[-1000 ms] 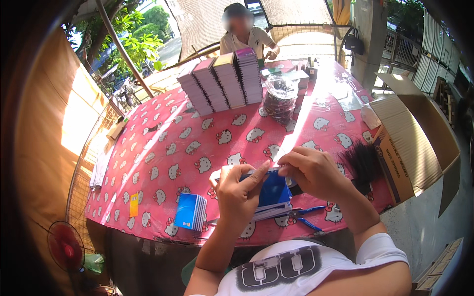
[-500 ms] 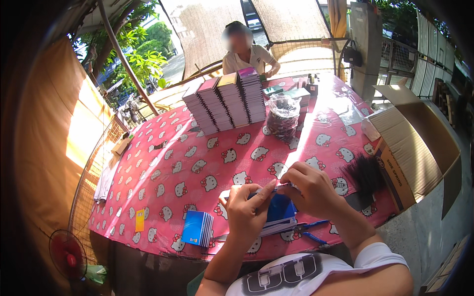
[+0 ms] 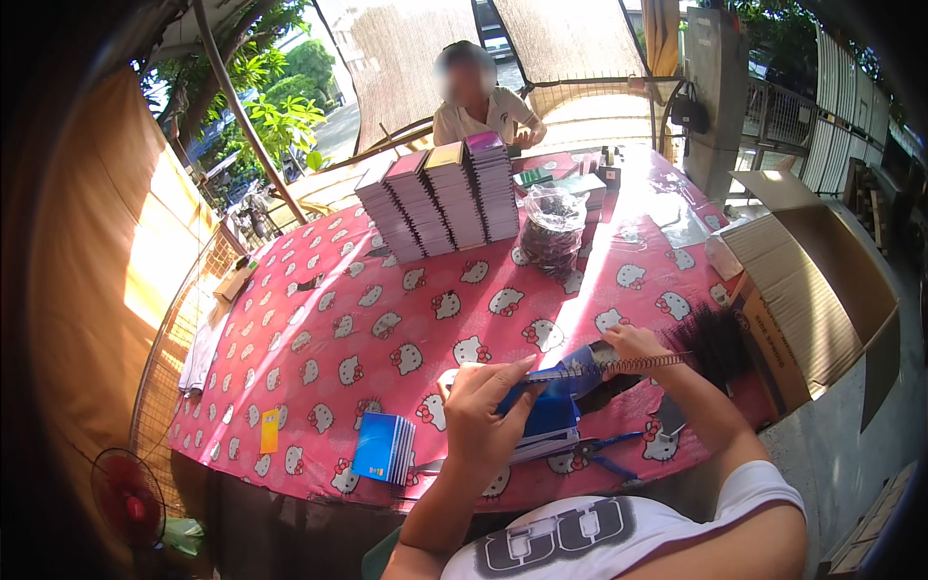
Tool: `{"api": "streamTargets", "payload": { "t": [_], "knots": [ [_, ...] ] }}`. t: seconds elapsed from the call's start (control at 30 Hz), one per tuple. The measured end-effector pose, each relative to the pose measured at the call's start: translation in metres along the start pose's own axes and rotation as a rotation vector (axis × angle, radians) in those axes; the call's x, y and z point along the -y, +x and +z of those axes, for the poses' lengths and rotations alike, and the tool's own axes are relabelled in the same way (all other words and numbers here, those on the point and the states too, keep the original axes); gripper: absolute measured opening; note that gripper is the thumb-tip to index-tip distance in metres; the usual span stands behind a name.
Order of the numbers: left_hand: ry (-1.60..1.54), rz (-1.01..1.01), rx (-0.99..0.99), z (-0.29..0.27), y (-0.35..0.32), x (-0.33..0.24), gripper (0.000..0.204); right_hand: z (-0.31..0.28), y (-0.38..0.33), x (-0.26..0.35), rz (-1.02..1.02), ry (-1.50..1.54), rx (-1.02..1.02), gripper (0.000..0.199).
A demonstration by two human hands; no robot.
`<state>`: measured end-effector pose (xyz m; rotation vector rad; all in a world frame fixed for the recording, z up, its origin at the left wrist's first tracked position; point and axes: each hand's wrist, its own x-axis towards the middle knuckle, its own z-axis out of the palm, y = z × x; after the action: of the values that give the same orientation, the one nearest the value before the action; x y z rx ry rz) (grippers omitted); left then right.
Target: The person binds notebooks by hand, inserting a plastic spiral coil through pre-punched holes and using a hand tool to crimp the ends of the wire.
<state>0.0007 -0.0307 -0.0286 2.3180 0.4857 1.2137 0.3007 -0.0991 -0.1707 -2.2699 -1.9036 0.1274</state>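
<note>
My left hand (image 3: 488,391) is closed on a blue notebook (image 3: 543,375), held tilted above the table. A dark spiral binding coil (image 3: 643,362) runs along the notebook's edge and sticks out to the right. Against this loose length is my right hand (image 3: 633,343), fingers curled and partly blurred; whether they grip the coil is unclear. Under my hands lies a stack of blue notebooks (image 3: 546,440), with blue-handled pliers (image 3: 609,454) beside it. To the left stands another small pile of blue notebooks (image 3: 382,445).
Tall stacks of spiral notebooks (image 3: 440,203) stand at the back beside a clear bag of dark pieces (image 3: 553,232). Black coils (image 3: 715,338) lie at right near an open cardboard box (image 3: 802,300). A yellow booklet (image 3: 270,430) lies left. Another person (image 3: 483,106) sits across the table.
My right hand has moved away from the notebook's edge, to the right and forward. The coil's protruding length now shows. My left hand keeps its hold. The person opposite has moved a hand.
</note>
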Motion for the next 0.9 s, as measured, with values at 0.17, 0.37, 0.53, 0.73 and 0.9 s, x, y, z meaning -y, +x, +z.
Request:
{"api": "streamTargets", "payload": {
  "t": [0.17,0.37,0.53,0.73,0.9],
  "knots": [
    [0.105,-0.007,-0.041,0.003,0.005,-0.001,0.036,0.028,-0.009,-0.01,-0.126,0.111,-0.109,0.072],
    [0.094,0.011,-0.006,0.003,0.007,0.004,0.036,0.048,0.0,-0.016,-0.1,0.035,-0.048,0.05],
    [0.075,-0.068,0.007,-0.002,0.007,-0.004,0.032,-0.049,0.025,0.029,-0.028,0.53,-0.51,0.031],
    [0.069,-0.079,0.022,0.002,0.007,0.002,0.03,-0.128,0.001,0.035,-0.691,0.259,-0.467,0.031],
    [0.07,-0.179,0.036,0.001,0.007,-0.002,0.042,-0.138,-0.007,0.056,-0.407,1.021,-0.184,0.033]
  ]
}}
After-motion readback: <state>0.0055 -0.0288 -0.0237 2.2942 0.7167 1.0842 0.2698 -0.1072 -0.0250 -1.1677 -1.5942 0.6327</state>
